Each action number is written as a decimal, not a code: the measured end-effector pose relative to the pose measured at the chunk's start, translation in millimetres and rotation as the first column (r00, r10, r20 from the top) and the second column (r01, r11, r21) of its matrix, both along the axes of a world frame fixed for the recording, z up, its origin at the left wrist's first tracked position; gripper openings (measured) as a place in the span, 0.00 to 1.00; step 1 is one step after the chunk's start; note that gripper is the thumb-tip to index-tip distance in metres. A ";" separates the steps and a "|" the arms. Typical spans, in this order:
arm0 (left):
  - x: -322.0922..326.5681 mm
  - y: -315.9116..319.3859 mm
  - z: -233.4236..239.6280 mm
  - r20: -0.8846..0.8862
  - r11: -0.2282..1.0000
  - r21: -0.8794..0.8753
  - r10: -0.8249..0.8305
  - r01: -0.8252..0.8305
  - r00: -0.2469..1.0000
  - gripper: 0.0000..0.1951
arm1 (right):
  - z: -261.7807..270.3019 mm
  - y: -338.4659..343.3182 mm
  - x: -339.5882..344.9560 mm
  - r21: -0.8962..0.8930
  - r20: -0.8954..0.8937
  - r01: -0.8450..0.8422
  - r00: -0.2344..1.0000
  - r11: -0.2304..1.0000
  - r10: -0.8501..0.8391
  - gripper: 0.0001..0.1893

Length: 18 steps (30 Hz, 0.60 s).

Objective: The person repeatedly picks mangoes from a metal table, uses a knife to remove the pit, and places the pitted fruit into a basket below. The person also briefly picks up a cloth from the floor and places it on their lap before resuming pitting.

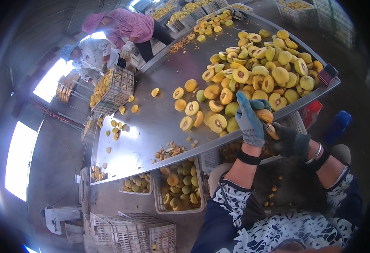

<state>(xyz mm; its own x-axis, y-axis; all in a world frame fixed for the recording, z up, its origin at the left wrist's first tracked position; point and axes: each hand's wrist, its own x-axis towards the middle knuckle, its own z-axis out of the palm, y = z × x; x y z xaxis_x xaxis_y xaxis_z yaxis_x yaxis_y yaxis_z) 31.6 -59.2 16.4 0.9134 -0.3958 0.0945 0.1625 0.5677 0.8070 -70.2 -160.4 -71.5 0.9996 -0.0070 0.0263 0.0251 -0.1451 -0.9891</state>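
Note:
My left hand (250, 117), in a grey and blue work glove, grips a yellow peach piece (264, 115) just over the near edge of a metal table (159, 120). Close beside it, my right hand (288, 141) in a dark glove is closed around a small tool with a wooden handle (272, 131). The tool's metal end points at the peach and is partly hidden by the fruit and fingers. Beyond my hands lies a large heap of halved yellow peaches (261, 69), many with brown pits in them.
Loose pits (170, 151) lie along the near edge. Below are a crate of peach halves (180, 210) and stacked crates (121, 234). A dark red box (328, 74) sits on the right corner. Across the table, two people (131, 25) bend near a full crate (117, 91).

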 end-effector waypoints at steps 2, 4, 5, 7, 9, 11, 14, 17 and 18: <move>0.5 -0.1 -1.5 0.035 1.000 -0.018 0.007 -0.006 0.999 0.30 | -12.7 6.0 7.5 0.031 0.081 -0.040 0.996 0.999 0.037 0.30; -0.4 0.2 -1.8 0.069 0.999 0.010 0.042 -0.043 0.997 0.30 | -9.8 10.0 8.7 0.475 0.010 -0.050 0.999 0.879 0.051 0.29; -1.0 0.4 -1.4 0.089 0.997 0.043 0.064 -0.068 0.994 0.30 | -2.1 9.7 4.1 0.540 -0.097 -0.024 0.991 0.841 0.091 0.28; -4.2 2.0 -1.4 0.146 0.992 0.085 0.076 -0.089 0.986 0.30 | 20.1 7.8 -8.4 0.451 -0.198 -0.086 0.961 0.889 0.194 0.26; -5.3 4.3 -0.5 0.252 0.989 0.099 0.079 -0.107 0.965 0.30 | 44.0 3.9 -22.0 0.480 -0.142 -0.152 0.958 0.864 0.248 0.23; -4.8 5.4 1.6 0.334 0.990 0.128 0.015 -0.061 0.942 0.29 | 60.5 3.3 -24.3 0.437 -0.208 -0.107 0.954 0.893 0.216 0.21; -1.1 6.9 7.2 0.150 0.990 0.064 -0.131 0.123 0.980 0.29 | 72.2 -4.1 -20.1 0.480 -0.230 -0.124 0.938 0.868 0.260 0.18; 1.8 5.6 7.6 0.154 0.970 -0.018 -0.235 0.241 0.960 0.27 | 71.9 -12.5 -17.4 0.454 -0.270 -0.127 0.924 0.882 0.272 0.10; 2.4 4.8 6.5 0.172 0.962 -0.030 -0.261 0.270 0.950 0.27 | 71.9 -15.2 -16.9 0.437 -0.295 -0.129 0.915 0.890 0.277 0.09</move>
